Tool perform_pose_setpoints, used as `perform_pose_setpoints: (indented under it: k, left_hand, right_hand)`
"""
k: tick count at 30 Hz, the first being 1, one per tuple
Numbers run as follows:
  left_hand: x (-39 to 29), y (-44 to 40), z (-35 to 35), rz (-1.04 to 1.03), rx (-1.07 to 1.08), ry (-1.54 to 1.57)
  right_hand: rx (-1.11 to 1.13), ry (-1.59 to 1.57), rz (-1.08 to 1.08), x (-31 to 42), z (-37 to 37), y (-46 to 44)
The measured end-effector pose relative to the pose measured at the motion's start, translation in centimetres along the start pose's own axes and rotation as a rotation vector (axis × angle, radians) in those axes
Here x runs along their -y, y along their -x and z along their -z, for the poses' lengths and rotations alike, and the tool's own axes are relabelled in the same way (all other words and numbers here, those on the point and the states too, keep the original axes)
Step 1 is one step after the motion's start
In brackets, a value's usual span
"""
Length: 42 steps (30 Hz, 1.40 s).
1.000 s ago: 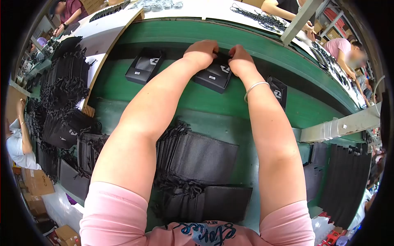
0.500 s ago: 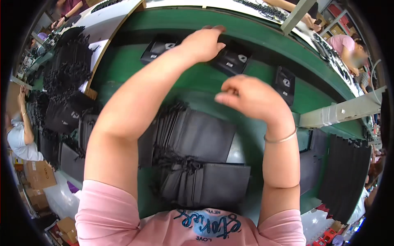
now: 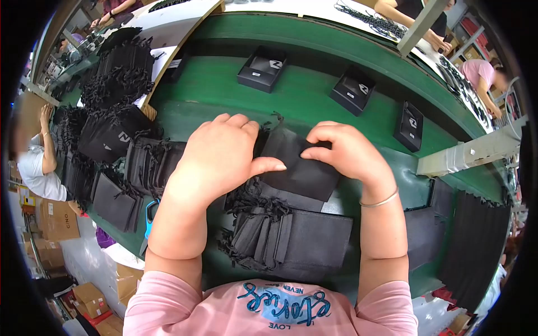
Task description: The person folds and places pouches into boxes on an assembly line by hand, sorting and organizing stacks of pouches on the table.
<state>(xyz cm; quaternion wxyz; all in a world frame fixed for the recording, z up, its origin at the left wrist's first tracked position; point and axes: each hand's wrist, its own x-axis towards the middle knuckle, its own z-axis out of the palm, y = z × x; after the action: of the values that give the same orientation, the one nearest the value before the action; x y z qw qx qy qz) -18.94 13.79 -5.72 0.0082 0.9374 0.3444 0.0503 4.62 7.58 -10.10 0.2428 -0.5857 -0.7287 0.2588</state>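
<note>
A black drawstring pouch (image 3: 297, 178) lies slanted between my hands over the upper pile. My right hand (image 3: 353, 152) pinches its upper right part between thumb and fingers, creasing the fabric. At its left side is my left hand (image 3: 219, 154), fingers curled down and thumb reaching onto the pouch; those fingertips are partly hidden. Directly below is a fanned pile of black pouches (image 3: 314, 238), their cords bunched to the left. Beyond my hands stand three black boxes with a pale logo: a left box (image 3: 262, 70), a middle box (image 3: 353, 92) and a right box (image 3: 409, 126).
More black pouches (image 3: 117, 75) are heaped at the left, near blue-handled scissors (image 3: 150, 215). A pale metal post (image 3: 473, 154) rises at the right, beside hanging black fabric (image 3: 476, 241). Co-workers sit across the bench and at the left.
Both hands have come back from the boxes toward me, and the right hand now grips a pouch. The box formerly behind my left hand is in full view. The view has shifted slightly.
</note>
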Motion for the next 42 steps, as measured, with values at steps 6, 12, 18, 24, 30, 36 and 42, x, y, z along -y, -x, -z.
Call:
perform_pose_setpoints:
  k: [6, 12, 18, 24, 30, 36, 42]
  left_hand:
    - [-1.0, -0.1, 1.0, -0.21, -0.144, 0.246]
    - [-5.9, 0.8, -1.5, -0.153, -0.308, 0.17]
    - [-3.9, -0.3, -1.3, -0.246, -0.403, 0.18]
    - [-1.5, -1.5, -1.7, 0.085, -0.077, 1.058]
    - [-2.7, -2.1, -3.2, 0.079, -0.15, 1.585]
    - [-2.8, -2.2, -3.2, -0.031, -0.424, 1.286]
    - [-2.6, -2.4, -4.1, 0.015, -0.338, 1.406]
  right_hand:
    - [-0.01, -0.269, -0.125, 3.5, 3.5, 0.9]
    - [-0.184, -0.788, -0.119, 2.1, 0.1, 0.1]
    - [-0.11, -0.968, -0.285, 2.9, 1.1, 0.4]
    - [-0.333, -0.336, 0.125, 3.5, 0.8, 0.9]
    - [-0.29, -0.563, -0.232, 4.8, 1.8, 1.2]
    - [-0.326, -0.535, -0.262, 5.1, 2.1, 1.3]
    - [-0.352, -0.401, -0.153, 5.0, 1.7, 1.4]
